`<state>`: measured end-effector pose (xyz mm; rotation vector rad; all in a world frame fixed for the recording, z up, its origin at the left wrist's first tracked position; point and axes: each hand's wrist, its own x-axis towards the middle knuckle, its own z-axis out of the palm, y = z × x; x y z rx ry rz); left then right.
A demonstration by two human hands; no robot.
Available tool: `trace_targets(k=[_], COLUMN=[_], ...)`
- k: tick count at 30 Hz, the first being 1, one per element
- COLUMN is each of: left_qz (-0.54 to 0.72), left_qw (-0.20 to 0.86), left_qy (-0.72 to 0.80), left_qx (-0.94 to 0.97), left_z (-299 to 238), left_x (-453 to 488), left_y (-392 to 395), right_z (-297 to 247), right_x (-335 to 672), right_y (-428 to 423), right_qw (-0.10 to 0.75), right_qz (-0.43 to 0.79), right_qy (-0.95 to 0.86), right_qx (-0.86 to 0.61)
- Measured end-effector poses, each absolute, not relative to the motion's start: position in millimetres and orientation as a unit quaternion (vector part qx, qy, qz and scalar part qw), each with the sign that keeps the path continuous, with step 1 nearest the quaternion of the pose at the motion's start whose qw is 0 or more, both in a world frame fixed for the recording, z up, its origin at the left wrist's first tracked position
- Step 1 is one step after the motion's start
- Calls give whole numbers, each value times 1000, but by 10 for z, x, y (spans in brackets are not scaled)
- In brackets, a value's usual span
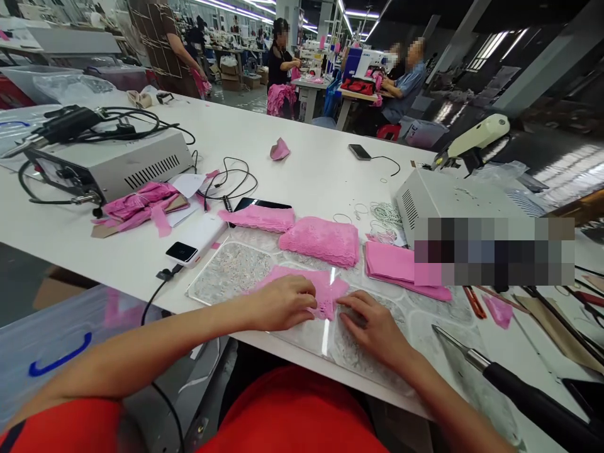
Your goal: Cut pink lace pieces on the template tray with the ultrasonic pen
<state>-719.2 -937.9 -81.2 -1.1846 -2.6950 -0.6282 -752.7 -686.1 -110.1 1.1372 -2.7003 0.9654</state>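
A thin pink lace fabric piece [325, 290] lies flat on a clear patterned mat [236, 264] in front of me. My left hand [285, 303] rests over its left part, fingers loosely bent and a little apart, covering some of the lace. At the piece's right edge is my right hand [375, 324], thumb and forefinger spread, fingertips by the fabric. Just beyond lie a folded stack of pink lace [323, 242], a smaller pink lace pile [262, 218] and a flat pink fabric stack [396, 267]. Whether either hand pinches the cloth's edge is hard to make out.
A pen-like tool with a black handle [519, 390] points in from the right. Grey boxes stand left [136, 160] and right [453, 198]. A power bank [201, 242], pink bundle [141, 204], cords and a phone [360, 151] lie about. Other people work beyond the table.
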Motion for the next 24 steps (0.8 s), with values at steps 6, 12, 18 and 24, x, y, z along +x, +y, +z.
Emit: trace_targets(k=[6,12,18,24], left_qz=[-223,-266,-279,-286], left_qw=[75,114,117,116], left_qy=[-901,-882,-869,-868], left_qx=[-365,-372,-391,-388], left_z=[-1051,-1105,-1137,-1173], left_x=[-7212,-7258,-7294,-7296], left_y=[-9137,-9229,-9280,-9317], right_z=[-1063,-944,-868,-654], right_x=[-7553,-7898,-8195,-8581], right_y=[-6783,-6063,-5976,-5839], right_qw=[54,306,289,183], right_qz=[309,249,178,110], right_qy=[-883,-917,-939,-961], right_qx=[350,61,-47,-176])
